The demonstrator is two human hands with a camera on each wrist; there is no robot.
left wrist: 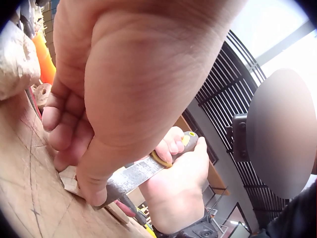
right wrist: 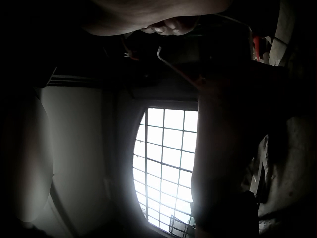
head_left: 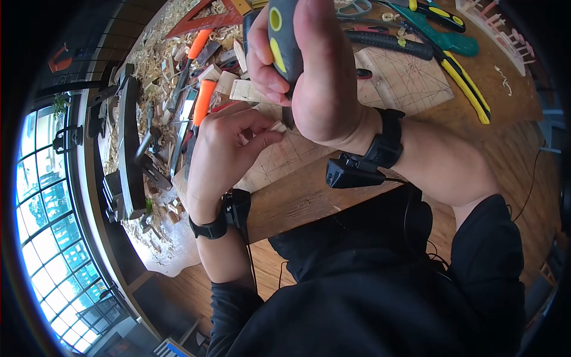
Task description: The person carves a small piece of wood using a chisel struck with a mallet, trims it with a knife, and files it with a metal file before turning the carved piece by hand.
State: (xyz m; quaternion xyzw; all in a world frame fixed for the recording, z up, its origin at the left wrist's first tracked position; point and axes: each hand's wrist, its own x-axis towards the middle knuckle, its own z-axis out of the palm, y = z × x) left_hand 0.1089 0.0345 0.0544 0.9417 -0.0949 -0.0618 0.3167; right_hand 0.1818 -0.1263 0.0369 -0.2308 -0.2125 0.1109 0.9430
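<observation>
My right hand (head_left: 324, 77) grips a chisel (head_left: 286, 44) by its grey and yellow handle, held upright with the blade down. In the left wrist view the flat metal blade (left wrist: 133, 177) slants down, its end close to my left thumb. My left hand (head_left: 223, 143) pinches a small pale piece of wood (head_left: 278, 126) between thumb and fingers, low over a wooden board (head_left: 270, 163) scored with dark lines. That wood piece (left wrist: 71, 179) is partly covered by the thumb in the left wrist view. The right wrist view is very dark and shows only part of a hand (right wrist: 168, 20).
Orange-handled tools (head_left: 204, 102), wood blocks and shavings (head_left: 148, 56) crowd the left of the bench. A red square (head_left: 205, 22) lies at the back. Yellow-and-black pliers (head_left: 467, 89) and a green-handled tool (head_left: 443, 38) lie to the right. A metal plane (head_left: 129, 143) stands at far left.
</observation>
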